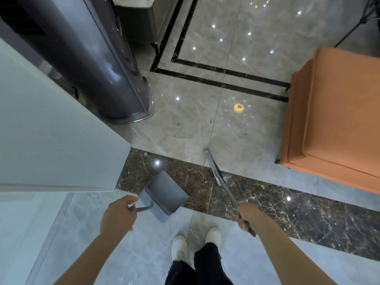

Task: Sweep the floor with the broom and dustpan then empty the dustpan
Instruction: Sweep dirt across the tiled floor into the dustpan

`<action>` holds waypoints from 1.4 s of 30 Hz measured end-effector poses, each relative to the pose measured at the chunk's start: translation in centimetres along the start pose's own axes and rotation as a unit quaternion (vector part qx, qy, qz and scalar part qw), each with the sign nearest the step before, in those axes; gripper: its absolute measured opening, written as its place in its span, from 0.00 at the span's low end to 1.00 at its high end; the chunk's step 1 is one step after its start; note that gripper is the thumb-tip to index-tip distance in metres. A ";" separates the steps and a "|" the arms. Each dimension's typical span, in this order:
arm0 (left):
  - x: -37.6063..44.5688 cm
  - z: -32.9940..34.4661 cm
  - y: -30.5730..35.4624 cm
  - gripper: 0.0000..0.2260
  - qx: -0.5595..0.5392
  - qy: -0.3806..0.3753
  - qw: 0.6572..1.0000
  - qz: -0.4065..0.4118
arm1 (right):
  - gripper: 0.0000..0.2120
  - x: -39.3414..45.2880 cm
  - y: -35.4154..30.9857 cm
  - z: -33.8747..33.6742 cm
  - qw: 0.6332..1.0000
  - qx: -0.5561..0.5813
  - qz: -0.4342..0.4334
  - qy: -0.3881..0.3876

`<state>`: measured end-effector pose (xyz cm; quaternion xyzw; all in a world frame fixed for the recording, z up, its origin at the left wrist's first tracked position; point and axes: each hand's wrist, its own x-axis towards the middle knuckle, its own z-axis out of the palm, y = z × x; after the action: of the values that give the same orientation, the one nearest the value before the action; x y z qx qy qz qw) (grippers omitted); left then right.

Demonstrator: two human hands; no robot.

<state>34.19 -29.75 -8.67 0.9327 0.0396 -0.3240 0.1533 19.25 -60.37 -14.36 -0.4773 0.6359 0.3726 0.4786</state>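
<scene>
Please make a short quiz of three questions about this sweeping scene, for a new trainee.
1. True or false: the left hand holds the dustpan by its handle.
2. Which thing does the right hand grip? A) a mop B) the broom C) a cloth
3. Fill in: small dark debris lies on the light floor between the grey cylinder base and the ______ seat.

Key: 1 true; 2 B; 3 orange.

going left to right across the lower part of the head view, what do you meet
left hand → dustpan → broom → right hand → orange seat
</scene>
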 end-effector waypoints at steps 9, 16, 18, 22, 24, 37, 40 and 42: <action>-2.2 0.8 -4.7 0.13 -0.043 -0.008 0.998 -0.035 | 0.20 -3.5 1.0 0.7 0.994 -0.024 -0.094 0.050; -2.3 1.2 -6.4 0.11 -0.052 0.015 0.997 -0.049 | 0.23 -0.7 -0.7 2.8 0.970 -0.177 -0.131 0.100; -2.3 1.3 -7.1 0.11 -0.044 0.015 0.997 -0.057 | 0.21 -0.3 -0.4 3.7 0.979 -0.159 -0.113 0.064; -2.6 1.4 -7.7 0.10 -0.030 0.021 0.998 -0.054 | 0.20 -1.1 1.5 6.0 0.986 -0.141 -0.083 -0.016; -2.6 1.3 -7.6 0.10 -0.026 0.021 0.998 -0.051 | 0.19 -1.4 1.9 6.3 0.988 -0.135 -0.062 -0.031; -2.2 1.9 -7.7 0.11 -0.003 0.021 0.999 -0.037 | 0.17 -3.2 0.6 10.2 0.979 -0.177 -0.099 -0.026; -2.1 1.9 -7.9 0.10 0.002 0.023 0.999 -0.033 | 0.22 -4.5 1.2 11.7 0.974 -0.195 -0.077 -0.087; -2.1 1.9 -7.9 0.10 0.000 0.024 0.999 -0.026 | 0.22 -5.6 1.2 11.5 0.972 -0.199 -0.071 -0.103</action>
<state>30.05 -22.82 -10.84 0.9390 0.0679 -0.3051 0.1435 21.47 -47.89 -11.95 -0.5660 0.4607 0.5041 0.4619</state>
